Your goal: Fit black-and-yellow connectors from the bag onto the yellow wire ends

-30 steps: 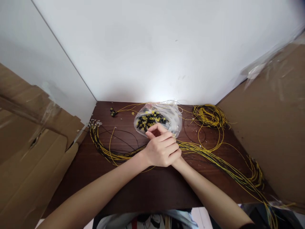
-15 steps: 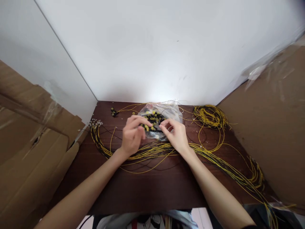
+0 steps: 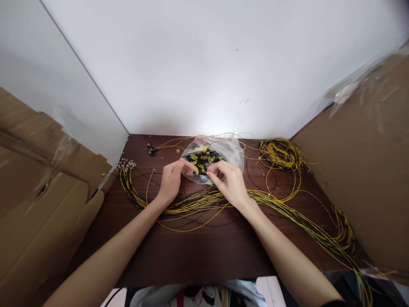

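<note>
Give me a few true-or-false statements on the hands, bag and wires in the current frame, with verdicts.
1. The plastic bag holds small black and yellow pieces. True.
2. The left hand is on the wire coil. False: the left hand is at the bag, well away from the wire coil.
3. The right hand is at the bag. True.
4. The wire coil lies left of the bag. False: it lies to the right.
5. The long wire bundle passes on the near side of the bag. True.
</note>
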`<state>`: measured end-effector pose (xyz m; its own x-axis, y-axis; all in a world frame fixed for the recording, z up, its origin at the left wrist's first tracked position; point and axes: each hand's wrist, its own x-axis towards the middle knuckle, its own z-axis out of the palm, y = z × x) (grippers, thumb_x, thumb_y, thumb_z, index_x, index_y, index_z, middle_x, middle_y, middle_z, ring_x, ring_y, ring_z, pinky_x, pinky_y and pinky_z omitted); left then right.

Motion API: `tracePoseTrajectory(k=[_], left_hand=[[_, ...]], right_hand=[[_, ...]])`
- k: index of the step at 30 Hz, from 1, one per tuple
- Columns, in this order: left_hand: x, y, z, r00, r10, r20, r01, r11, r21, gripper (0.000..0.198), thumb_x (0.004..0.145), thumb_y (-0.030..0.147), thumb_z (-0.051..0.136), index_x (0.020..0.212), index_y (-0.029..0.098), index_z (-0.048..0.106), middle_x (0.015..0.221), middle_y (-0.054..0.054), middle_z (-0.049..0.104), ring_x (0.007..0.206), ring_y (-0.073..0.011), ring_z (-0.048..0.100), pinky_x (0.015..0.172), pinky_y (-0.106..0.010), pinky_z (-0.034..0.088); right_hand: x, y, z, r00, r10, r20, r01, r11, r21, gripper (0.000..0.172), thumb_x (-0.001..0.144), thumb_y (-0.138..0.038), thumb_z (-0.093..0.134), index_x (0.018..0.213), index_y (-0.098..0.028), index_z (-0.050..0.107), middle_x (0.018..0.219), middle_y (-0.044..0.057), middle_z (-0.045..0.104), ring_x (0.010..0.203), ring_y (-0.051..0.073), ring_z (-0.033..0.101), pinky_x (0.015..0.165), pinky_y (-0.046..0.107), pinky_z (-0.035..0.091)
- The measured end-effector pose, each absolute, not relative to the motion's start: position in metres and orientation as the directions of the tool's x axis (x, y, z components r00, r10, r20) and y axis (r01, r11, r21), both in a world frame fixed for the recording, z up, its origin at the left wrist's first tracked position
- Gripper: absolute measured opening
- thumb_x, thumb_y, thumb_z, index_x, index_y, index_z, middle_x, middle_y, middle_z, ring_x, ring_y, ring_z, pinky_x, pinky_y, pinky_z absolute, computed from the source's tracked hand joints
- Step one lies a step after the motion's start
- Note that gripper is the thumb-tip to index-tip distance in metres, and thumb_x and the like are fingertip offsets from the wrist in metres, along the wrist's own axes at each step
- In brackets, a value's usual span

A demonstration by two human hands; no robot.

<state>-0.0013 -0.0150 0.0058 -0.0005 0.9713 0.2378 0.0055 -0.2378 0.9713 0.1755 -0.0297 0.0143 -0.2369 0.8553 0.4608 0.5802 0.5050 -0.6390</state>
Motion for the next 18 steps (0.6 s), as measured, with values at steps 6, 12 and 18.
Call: tracePoseTrajectory(k=[6,12,18], left_hand=[[0.0028,-0.0138,0.0044,0.034,0.984,0.176,-0.187,-0.167,0.968,0.034,0.087,0.035,0.050,0.114,0.016,0.057,0.041,0.005,0.051,0.055,-0.0136,0.058,0.070,-0.028,0.047],[-0.0010,-0.0126,0.0051,-0.020,0.995,0.098,-0.226,-0.100,0.969,0.026,0.075,0.010,0.043,0.087,0.012,0.066,0.028,0.007,0.040,0.038,-0.0099,0.048,0.061,-0.024,0.047],[0.0015,-0.0191,0.0081,-0.051,0.997,0.064,-0.118,-0.070,0.990,0.015,0.068,0.007,0.041,0.057,0.016,0.045,0.035,0.006,0.050,0.021,-0.0042,0.034,0.037,-0.018,0.025]], right_hand=[[0.1728,-0.0314,0.0103,-0.264,0.834,0.484,0.564,0.541,-0.624,0.005,0.085,-0.018,0.055,0.085,-0.019,0.060,0.080,0.002,0.061,0.072,0.014,0.057,0.067,0.025,0.044],[0.1725,-0.0313,0.0098,-0.261,0.842,0.471,0.572,0.528,-0.628,0.006,0.085,-0.017,0.055,0.085,-0.019,0.060,0.080,0.002,0.062,0.070,0.014,0.057,0.066,0.026,0.044],[0.1720,-0.0326,0.0112,-0.262,0.831,0.491,0.561,0.545,-0.623,0.006,0.085,-0.017,0.054,0.085,-0.019,0.060,0.081,0.001,0.061,0.067,0.013,0.056,0.065,0.025,0.044]])
